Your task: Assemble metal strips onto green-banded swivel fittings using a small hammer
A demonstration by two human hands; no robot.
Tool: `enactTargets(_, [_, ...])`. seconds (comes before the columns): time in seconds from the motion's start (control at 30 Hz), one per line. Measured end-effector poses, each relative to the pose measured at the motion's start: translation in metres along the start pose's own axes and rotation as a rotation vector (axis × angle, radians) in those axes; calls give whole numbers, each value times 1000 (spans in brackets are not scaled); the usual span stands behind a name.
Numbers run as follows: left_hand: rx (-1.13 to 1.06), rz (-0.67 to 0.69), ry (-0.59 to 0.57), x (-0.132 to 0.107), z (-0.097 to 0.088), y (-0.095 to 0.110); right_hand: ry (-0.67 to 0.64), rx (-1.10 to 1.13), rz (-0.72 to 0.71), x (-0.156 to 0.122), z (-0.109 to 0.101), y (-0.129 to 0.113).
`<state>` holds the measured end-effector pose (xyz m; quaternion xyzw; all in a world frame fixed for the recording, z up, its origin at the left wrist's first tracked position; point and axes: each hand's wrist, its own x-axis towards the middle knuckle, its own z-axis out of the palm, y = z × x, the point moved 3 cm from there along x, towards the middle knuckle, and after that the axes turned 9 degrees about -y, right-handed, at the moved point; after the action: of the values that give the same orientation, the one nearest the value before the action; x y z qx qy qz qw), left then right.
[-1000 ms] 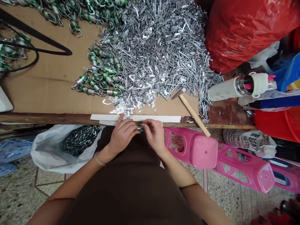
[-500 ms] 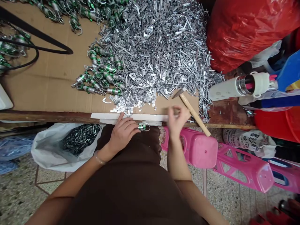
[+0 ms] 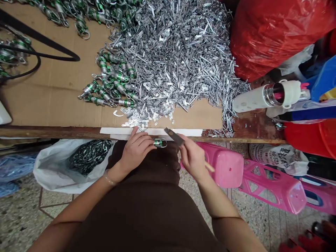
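1. Green and silver metal make up the small clip (image 3: 158, 142) you have at the table's (image 3: 258, 140) near edge, just to the near side of the white strip (image 3: 193, 132); its wire loop (image 3: 166, 142) points right.
2. Your left hand (image 3: 138, 146) pinches the clip's left end between thumb and fingers. Whether the clip rests on the edge or is held just clear of it, you cannot tell from this angle.
3. Your right hand (image 3: 193, 154) is wrapped around the hammer (image 3: 174, 137), close behind the head; the wooden handle (image 3: 209, 167) pokes out beyond your palm, towards the near right. The head appears just right of the loop.
4. Expect the clip to be light and stiff, and its rounded body probably slippery, so it could roll under a loose pinch. Take hold of the body and keep fingertips off the loop. The hammer should feel head-heavy; gripped this close, it ought to be easy to steer.
5. Half a second ago, your right hand was empty and blurred beside the hammer, which lay at the table's right; now you hold it beside the clip. Your left hand and the clip have barely shifted.
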<state>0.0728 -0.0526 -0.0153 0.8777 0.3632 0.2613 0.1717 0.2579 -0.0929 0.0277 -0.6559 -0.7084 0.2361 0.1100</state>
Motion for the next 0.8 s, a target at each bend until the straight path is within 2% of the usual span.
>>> enactTargets(0.07, [6,4,4,0,0,0,-28,-40,-25,-7,7,-13])
enactTargets(0.17, [5,-3,3,0,0,0,-141,-129,65,-6,13,-12])
enactTargets(0.3, [-7,-22,3,-2,1,0,-88,-80,42,-3,13,-13])
enactTargets(0.43, [1,-19,-8,-2,2,-1,-150,-90,84,-3,19,-17])
enactTargets(0.53, [-15,-15,-1,0,2,-2,-148,-40,98,-2,20,-15])
enactTargets(0.63, [-79,-33,12,1,-3,-2,-82,-18,203,7,15,9])
enactTargets(0.73, [-111,-43,42,-9,-19,-5,188,-111,444,21,-2,56])
enactTargets(0.8, [-49,-47,58,-27,-33,-10,334,-207,534,31,-13,87])
